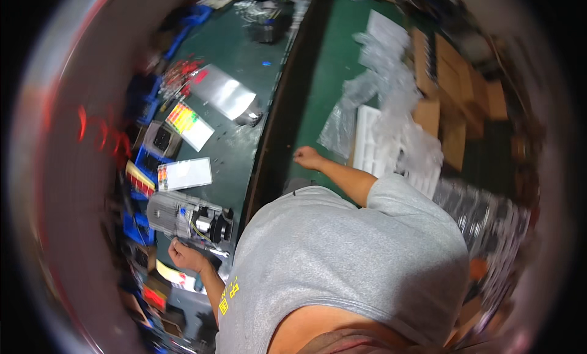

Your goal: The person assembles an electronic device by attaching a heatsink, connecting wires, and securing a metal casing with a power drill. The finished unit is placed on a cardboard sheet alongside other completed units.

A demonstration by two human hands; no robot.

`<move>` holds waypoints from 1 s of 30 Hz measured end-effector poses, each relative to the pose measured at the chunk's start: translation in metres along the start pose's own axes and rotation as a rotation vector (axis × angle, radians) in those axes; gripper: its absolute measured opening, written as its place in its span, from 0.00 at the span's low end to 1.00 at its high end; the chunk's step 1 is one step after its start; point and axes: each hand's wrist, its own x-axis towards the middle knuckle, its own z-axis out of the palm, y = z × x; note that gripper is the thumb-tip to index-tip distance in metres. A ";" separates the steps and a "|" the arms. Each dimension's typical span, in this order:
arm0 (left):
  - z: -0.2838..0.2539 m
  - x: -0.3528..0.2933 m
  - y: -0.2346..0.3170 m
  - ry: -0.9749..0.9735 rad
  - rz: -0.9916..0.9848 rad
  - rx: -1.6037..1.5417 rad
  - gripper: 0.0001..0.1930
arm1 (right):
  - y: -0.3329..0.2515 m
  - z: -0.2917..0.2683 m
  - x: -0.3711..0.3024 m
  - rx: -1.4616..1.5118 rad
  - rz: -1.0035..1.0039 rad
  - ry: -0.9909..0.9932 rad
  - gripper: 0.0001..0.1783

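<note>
On the bench to the left lies a grey finned electric motor [168, 214], with a black round part and thin wires at its right end. My left hand [186, 257] is just below it, its fingers curled together; whatever may be between them is too small to make out. A metal wrench [217, 252] rests on the bench close to that hand. My right hand [309, 158] hangs past the bench edge above the green floor, closed in a loose fist, with nothing seen sticking out of it.
Farther up the bench [235, 152] lie white cards [185, 174], a shiny metal cylinder [225, 92] and red-handled tools [180, 76]. Blue bins [136, 227] line its left side. Clear plastic wrap [391, 91], a white tray [365, 137] and cardboard boxes [455, 79] stand at right.
</note>
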 end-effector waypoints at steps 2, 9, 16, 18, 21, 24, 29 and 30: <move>0.040 0.003 0.039 -0.083 0.213 -0.031 0.11 | -0.010 0.001 -0.014 0.206 0.036 0.132 0.16; 0.142 -0.008 0.073 -0.670 0.331 -0.162 0.10 | 0.090 0.042 -0.153 0.298 0.320 0.438 0.12; 0.187 -0.108 0.082 -1.270 0.131 -0.251 0.09 | 0.240 0.188 -0.393 -0.106 0.631 0.278 0.13; 0.183 -0.130 0.081 -1.433 0.201 -0.235 0.08 | 0.213 0.202 -0.410 0.037 0.732 0.394 0.13; 0.177 -0.163 0.088 -1.693 0.261 -0.088 0.06 | 0.211 0.231 -0.433 0.012 0.765 0.388 0.14; 0.169 -0.172 0.087 -1.778 0.362 0.080 0.06 | 0.213 0.224 -0.426 0.187 0.830 0.568 0.14; 0.158 -0.175 0.085 -1.737 0.515 0.378 0.07 | 0.260 0.161 -0.381 0.422 0.956 0.965 0.18; 0.158 -0.179 0.084 -1.711 0.491 0.426 0.07 | 0.274 0.141 -0.375 0.473 0.963 0.965 0.22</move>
